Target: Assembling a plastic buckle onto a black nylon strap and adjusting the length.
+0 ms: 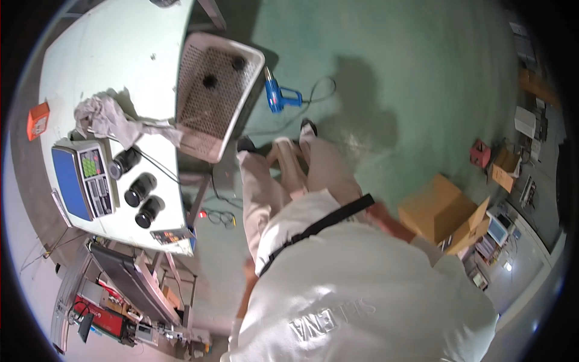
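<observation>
Beside my left hip hangs my left hand point(249, 269), partly behind my white shirt; its fingers do not show clearly. My right hand point(375, 212) is by my right hip near the end of a black strap point(325, 228), its fingers hidden from sight. Nothing can be made out in either hand. On the white table point(129, 54) to my left lie three dark jars point(139, 189) with black lids, beside a scale point(84, 181) with a blue plate. A crumpled grey cloth point(111, 119) reaches to the table's edge.
A shallow perforated crate point(208, 114) holds two dark round things. On the green floor, a blue heat gun point(280, 93) trails its cable in front of my feet. An open cardboard box point(437, 208) stands at my right. Machinery point(102, 314) fills the lower left.
</observation>
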`<state>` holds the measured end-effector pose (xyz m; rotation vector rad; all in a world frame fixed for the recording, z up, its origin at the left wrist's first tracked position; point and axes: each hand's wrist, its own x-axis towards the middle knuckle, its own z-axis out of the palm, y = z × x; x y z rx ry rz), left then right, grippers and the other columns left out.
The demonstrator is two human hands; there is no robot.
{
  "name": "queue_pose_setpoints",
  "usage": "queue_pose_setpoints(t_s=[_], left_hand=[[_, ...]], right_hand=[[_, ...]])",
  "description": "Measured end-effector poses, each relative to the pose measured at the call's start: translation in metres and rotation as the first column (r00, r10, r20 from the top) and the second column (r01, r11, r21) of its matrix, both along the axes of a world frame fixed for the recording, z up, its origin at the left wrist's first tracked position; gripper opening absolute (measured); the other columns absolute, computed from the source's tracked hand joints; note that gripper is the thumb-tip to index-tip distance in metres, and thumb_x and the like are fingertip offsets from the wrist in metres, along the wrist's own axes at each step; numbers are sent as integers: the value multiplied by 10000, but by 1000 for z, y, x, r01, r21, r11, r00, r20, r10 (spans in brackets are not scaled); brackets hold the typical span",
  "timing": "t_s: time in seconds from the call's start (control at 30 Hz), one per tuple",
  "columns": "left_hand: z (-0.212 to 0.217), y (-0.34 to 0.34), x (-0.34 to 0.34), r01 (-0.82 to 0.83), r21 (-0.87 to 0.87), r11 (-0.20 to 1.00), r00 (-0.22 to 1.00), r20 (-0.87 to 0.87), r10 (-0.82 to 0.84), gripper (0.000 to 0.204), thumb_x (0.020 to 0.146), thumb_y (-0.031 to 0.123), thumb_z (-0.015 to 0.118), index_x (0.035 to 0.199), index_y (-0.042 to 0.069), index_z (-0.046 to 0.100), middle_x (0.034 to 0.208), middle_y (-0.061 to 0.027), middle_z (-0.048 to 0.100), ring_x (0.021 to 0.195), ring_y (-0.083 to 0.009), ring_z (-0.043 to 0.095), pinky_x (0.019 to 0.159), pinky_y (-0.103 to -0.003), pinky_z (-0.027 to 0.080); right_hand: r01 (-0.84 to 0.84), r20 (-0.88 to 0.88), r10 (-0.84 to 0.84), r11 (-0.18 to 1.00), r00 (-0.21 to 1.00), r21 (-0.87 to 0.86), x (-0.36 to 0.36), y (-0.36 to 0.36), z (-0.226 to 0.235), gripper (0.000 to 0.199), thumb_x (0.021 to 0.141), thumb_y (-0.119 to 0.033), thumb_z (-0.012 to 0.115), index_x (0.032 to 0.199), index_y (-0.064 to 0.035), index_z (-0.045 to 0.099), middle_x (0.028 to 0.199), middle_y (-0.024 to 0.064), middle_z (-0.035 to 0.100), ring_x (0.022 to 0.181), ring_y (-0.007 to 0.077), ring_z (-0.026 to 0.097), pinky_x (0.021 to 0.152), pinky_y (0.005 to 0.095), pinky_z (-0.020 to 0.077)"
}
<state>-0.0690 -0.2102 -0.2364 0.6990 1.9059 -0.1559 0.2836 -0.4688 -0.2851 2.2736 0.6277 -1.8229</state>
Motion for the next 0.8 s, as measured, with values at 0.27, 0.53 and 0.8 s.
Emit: queue_pose_setpoints(t_s=[0.27,0.53,0.8], left_hand=[[90,85,129,147,265,953,813,516,-269,146,814,176,555,815,32,583,667,20,509,588,-57,447,518,-201,361],[126,68,128,590,148,794,532,668,-520,119,764,83,617,851,13,575,734,-9,533,672,-58,476,603,-205,403],[136,69,105,587,292,755,445,663,-602,194,739,88,649,905,15,579,861,-6,523,768,-77,491,664,-215,399]], right_hand=[[181,-206,-39,655,978,734,46,217,136,152,801,-181,516,876,-61,572,817,73,541,757,196,521,677,304,420],[-78,-343,506,639,791,765,-5,246,172,192,788,-242,525,830,-60,567,794,96,564,787,242,531,675,351,417],[79,-463,271,790,844,607,-31,254,181,210,803,-227,510,814,-21,550,688,127,575,649,238,559,597,342,418]])
